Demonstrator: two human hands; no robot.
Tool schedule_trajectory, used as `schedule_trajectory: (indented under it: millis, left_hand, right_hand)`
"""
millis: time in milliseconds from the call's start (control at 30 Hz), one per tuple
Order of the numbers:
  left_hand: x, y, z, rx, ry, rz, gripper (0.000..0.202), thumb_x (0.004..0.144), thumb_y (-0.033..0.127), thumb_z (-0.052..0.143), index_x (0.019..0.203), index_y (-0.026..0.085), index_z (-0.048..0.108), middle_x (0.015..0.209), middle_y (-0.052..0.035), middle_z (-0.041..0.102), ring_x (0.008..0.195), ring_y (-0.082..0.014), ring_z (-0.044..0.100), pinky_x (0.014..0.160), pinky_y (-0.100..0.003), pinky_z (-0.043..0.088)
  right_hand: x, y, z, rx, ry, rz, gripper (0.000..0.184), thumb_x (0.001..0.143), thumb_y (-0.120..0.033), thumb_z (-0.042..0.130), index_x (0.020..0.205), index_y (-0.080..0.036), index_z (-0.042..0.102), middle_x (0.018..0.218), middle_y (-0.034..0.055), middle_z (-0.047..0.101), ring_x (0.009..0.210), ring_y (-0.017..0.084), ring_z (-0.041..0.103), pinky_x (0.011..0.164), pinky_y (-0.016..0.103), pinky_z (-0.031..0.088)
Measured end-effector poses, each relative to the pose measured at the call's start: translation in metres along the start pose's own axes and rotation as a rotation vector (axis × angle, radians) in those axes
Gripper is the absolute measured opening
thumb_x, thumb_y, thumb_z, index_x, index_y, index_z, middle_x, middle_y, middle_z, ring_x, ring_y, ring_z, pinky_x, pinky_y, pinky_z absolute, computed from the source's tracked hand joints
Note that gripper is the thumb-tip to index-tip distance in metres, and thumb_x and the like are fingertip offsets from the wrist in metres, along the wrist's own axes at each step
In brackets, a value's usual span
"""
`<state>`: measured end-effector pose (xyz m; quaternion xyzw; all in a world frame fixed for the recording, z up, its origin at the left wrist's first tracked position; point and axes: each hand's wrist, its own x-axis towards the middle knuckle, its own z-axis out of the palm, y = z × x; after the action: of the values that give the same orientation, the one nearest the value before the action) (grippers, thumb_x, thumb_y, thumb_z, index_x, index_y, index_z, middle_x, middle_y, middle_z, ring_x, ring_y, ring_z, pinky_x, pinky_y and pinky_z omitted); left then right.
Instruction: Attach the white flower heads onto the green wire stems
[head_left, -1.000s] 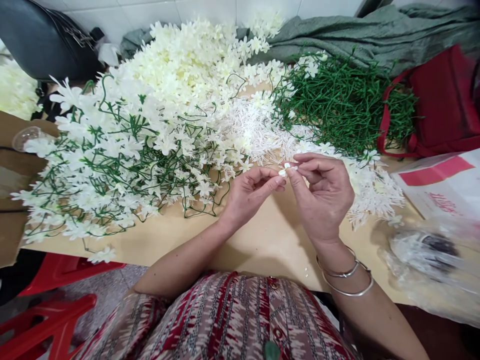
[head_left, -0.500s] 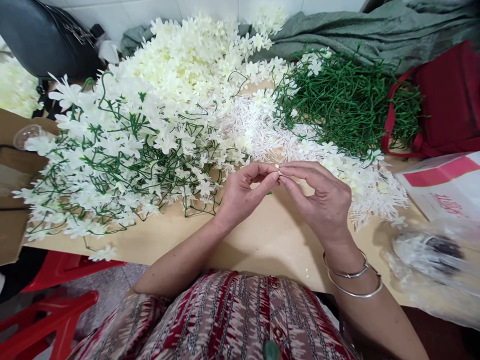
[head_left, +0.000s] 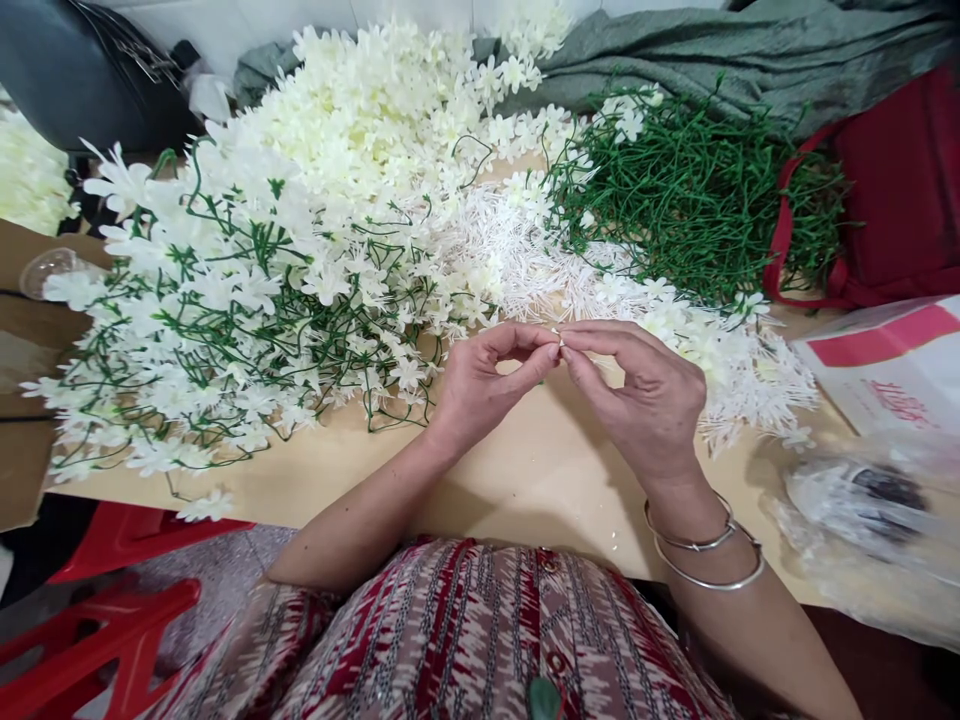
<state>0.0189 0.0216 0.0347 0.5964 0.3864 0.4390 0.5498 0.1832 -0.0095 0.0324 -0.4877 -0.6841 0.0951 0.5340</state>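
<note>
At the centre of the frame, a tiny white plastic flower piece (head_left: 556, 333) is pinched between the left hand (head_left: 480, 385) and right hand (head_left: 652, 400) above the tan desk (head_left: 525, 480), where fingertip pressure is best kept light and aligned.

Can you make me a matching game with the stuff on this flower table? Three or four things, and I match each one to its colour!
Things:
1. bare stems pile
2. bag
3. bangles
4. table

Colours:
A. silver
B. tan
C. green
D. red

Pairs: 1-C, 2-D, 3-A, 4-B. The bangles sit on the wrist of the right hand.
</note>
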Motion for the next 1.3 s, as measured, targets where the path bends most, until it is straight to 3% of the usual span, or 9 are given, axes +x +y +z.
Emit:
schedule_trajectory:
  millis: [300, 633, 933, 1300]
  left_hand:
    - [-0.001, -0.004, 0.0, 0.049, 0.063, 0.002, 0.01, 0.088, 0.028, 0.077, 0.087, 0.018, 0.077, 0.085, -0.004, 0.08, 0.076, -0.0127, 0.072, 0.076, -0.024, 0.057]
    - [-0.002, 0.001, 0.003, -0.03, 0.079, -0.038, 0.01, 0.085, 0.028, 0.08, 0.083, 0.018, 0.077, 0.081, -0.0031, 0.079, 0.073, -0.0123, 0.071, 0.073, -0.024, 0.059]
    - [0.0, -0.002, 0.004, -0.228, 0.07, -0.153, 0.028, 0.076, 0.038, 0.089, 0.08, 0.016, 0.073, 0.077, -0.0019, 0.075, 0.068, -0.0103, 0.067, 0.069, -0.023, 0.057]
    - [-0.001, -0.005, 0.009, -0.153, 0.134, -0.04, 0.027, 0.079, 0.036, 0.088, 0.079, 0.017, 0.068, 0.076, 0.0005, 0.067, 0.068, -0.0106, 0.06, 0.068, -0.027, 0.053]
  right_hand:
    - [-0.002, 0.0, 0.008, -0.034, 0.041, -0.106, 0.02, 0.09, -0.007, 0.068, 0.1, -0.024, 0.074, 0.095, 0.0043, 0.083, 0.09, 0.02, 0.08, 0.085, 0.037, 0.067]
    - [-0.005, -0.008, 0.009, 0.069, 0.033, 0.117, 0.016, 0.09, -0.013, 0.067, 0.094, -0.027, 0.074, 0.095, 0.0017, 0.082, 0.091, 0.02, 0.08, 0.085, 0.04, 0.067]
    - [-0.011, -0.006, 0.015, 0.158, 0.03, 0.219, 0.012, 0.093, -0.018, 0.066, 0.096, -0.026, 0.074, 0.098, 0.0026, 0.082, 0.098, 0.021, 0.079, 0.091, 0.043, 0.065]
    - [-0.011, -0.008, 0.02, 0.293, 0.049, 0.349, 0.008, 0.092, -0.02, 0.07, 0.095, -0.023, 0.077, 0.095, 0.0016, 0.082, 0.093, 0.019, 0.079, 0.088, 0.039, 0.067]
